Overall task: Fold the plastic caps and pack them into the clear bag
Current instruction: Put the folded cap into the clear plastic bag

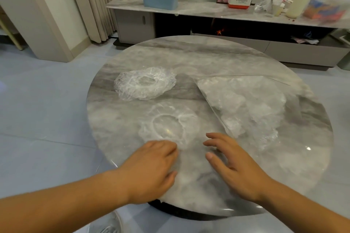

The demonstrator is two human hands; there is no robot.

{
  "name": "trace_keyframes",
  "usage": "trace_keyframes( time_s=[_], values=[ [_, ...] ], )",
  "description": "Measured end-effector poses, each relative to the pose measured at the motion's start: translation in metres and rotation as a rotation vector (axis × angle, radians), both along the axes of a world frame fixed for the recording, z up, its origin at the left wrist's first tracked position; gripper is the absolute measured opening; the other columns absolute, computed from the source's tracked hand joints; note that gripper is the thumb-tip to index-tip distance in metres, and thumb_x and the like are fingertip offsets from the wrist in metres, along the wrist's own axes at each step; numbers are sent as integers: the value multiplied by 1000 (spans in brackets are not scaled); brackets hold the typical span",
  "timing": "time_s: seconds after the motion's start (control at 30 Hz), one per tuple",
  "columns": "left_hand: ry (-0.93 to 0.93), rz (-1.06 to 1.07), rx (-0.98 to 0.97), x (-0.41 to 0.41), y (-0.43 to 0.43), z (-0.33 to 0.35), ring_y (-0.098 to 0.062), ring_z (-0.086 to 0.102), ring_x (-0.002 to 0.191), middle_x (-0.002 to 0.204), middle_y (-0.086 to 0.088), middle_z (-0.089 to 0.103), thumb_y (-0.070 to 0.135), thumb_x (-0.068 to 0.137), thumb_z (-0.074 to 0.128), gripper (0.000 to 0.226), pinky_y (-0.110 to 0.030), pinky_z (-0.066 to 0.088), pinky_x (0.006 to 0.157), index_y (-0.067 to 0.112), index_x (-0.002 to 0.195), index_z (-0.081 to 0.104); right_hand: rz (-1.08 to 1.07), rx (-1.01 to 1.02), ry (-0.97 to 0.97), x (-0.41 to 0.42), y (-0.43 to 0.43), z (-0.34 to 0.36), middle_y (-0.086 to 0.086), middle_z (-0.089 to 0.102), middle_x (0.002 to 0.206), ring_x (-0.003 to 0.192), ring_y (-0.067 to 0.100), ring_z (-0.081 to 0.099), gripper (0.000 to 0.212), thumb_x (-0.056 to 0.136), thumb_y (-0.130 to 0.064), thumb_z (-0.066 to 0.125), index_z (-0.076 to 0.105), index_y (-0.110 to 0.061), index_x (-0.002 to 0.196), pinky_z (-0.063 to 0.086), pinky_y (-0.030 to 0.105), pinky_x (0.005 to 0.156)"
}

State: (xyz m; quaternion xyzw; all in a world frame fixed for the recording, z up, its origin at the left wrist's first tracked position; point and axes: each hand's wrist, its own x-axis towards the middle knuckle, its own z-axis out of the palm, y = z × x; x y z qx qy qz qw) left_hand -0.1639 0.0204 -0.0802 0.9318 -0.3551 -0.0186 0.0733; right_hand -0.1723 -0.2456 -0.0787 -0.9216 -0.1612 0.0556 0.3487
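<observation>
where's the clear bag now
In the head view, the clear bag lies at the right of the table, beside the near cap and beyond the right hand.

A round marble tabletop [208, 53] is carrying two crinkled plastic caps: the far cap [144, 85] is lying toward the left, and the near cap [166, 126] is lying flat near the middle. To the right, a clear bag [246, 104] is lying with more caps inside it. The left hand [151, 168] is reaching palm down, its bent fingers meeting the near cap's near rim, thumb apart. The right hand [231, 164] is spreading relaxed fingers just beside the bag's near corner, holding nothing.
</observation>
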Motion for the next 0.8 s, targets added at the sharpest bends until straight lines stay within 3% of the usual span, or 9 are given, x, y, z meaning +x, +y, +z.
trace_keyframes(
  time_s=[0.1,0.2,0.3,0.37,0.47,0.57,0.67,0.8],
  values=[
    [98,-98,-32,-10,-6,-1,-16,47,124,139,3,47,48,98,33,54,-30,37,110,17,139,51,161,-47,-49,-9,2,4,-27,32,156,148,-6,19,42,96,-62,39,68,-37,113,28,25,117],
    [133,-202,-75,-7,-4,-1,-14,45,128,145,4,44,44,100,37,52,-31,37,110,18,143,49,300,-159,-45,-12,3,5,-20,34,159,152,-2,11,51,99,-65,31,72,-34,105,16,27,121],
    [125,-253,-112,-3,4,-2,-14,52,124,141,6,52,41,98,42,48,-29,42,106,19,139,56,328,-236,-41,-13,0,1,-16,45,153,144,-3,27,68,98,-70,15,72,-34,113,25,32,118],
    [138,-242,-169,1,7,0,-10,56,120,135,10,58,40,98,48,43,-26,44,103,21,135,61,339,-245,-52,-13,0,2,-12,53,146,137,0,39,68,101,-67,16,71,-32,119,31,31,114],
    [250,-77,-393,7,6,4,0,60,111,121,16,65,36,94,62,34,-22,48,97,24,124,69,326,-222,-93,-12,1,2,-14,63,134,126,0,51,61,104,-59,23,68,-26,128,36,26,108],
    [449,148,-633,14,-1,6,-3,66,103,110,14,67,27,86,78,29,-22,52,93,24,114,72,273,-132,-65,-9,6,5,-17,66,128,118,-3,57,53,103,-56,33,68,-25,129,42,26,103],
    [548,321,-691,20,-8,7,-2,68,91,105,12,67,26,79,85,34,-24,55,89,30,109,70,158,11,18,-4,9,6,-7,70,115,109,5,62,51,101,-52,39,71,-16,117,47,26,93],
    [550,466,-673,32,-10,0,-2,67,69,90,10,69,28,77,87,33,-15,51,69,29,103,67,-2,28,88,8,13,2,-22,67,115,105,-7,59,31,102,-42,51,70,-31,125,44,10,87]
  ],
)
